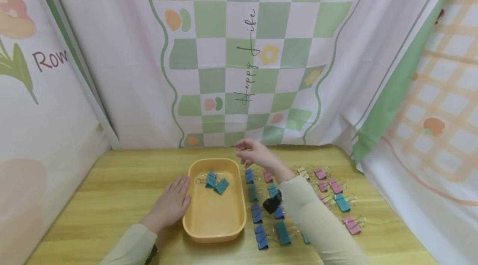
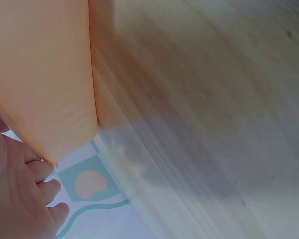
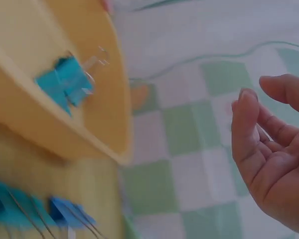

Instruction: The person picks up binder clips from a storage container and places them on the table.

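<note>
A yellow-orange plastic tray (image 1: 214, 219) stands on the wooden table with a few teal binder clips (image 1: 222, 185) at its far end. My left hand (image 1: 169, 203) lies along the tray's left side, fingers fairly straight at the rim. In the left wrist view those fingers (image 2: 42, 172) show beside the tray's outer wall (image 2: 45, 74). Above the tray's far right corner, my right hand (image 1: 257, 155) is raised and holds nothing. Its fingers bend loosely in the right wrist view, with a gap between thumb and forefinger. Just below it on the table is a blue binder clip (image 1: 249, 176).
Right of the tray, binder clips lie in loose rows: blue ones (image 1: 261, 238), teal ones (image 1: 282, 232), pink ones (image 1: 351, 225) and a cream one (image 1: 303, 173). My right forearm (image 1: 317, 219) hides some of them. A printed curtain (image 1: 209, 82) hangs behind the table (image 1: 123, 190).
</note>
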### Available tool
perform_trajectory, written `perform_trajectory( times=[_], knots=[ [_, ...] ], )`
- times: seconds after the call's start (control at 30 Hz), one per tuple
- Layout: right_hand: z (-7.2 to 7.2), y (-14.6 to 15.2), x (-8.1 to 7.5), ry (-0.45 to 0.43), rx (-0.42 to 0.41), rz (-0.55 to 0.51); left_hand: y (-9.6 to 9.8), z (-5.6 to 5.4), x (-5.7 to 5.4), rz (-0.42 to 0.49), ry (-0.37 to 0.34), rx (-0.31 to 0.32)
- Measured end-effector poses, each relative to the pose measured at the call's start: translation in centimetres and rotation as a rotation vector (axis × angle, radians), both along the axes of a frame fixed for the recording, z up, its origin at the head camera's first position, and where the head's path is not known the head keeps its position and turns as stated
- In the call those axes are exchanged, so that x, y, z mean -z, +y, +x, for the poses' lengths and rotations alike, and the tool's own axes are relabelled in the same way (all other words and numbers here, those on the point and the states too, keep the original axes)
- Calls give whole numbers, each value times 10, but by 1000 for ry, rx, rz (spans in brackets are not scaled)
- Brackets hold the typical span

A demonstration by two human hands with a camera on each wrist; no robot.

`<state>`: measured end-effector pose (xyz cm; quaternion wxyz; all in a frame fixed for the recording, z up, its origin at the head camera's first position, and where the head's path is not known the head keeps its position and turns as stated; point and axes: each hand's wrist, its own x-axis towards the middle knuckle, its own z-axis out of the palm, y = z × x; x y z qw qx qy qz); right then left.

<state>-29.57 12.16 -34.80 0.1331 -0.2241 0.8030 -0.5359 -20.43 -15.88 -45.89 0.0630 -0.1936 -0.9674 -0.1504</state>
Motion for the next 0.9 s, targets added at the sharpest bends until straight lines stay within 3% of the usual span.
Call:
perform_trajectory(
  times=[0.17,0.37,0.7,0.9],
  knots=[
    [-5,-32,27,-77,-34,14,0,0,0,2,20,9],
    [-2,-54,55,-173,-74,76,0,0,-1,-7,8,7],
    [0,-60,73,-415,-110,-19,1,2,-4,-11,0,3],
    [1,-58,79,-401,-127,-14,2,1,-3,-14,-3,7]
  ],
)
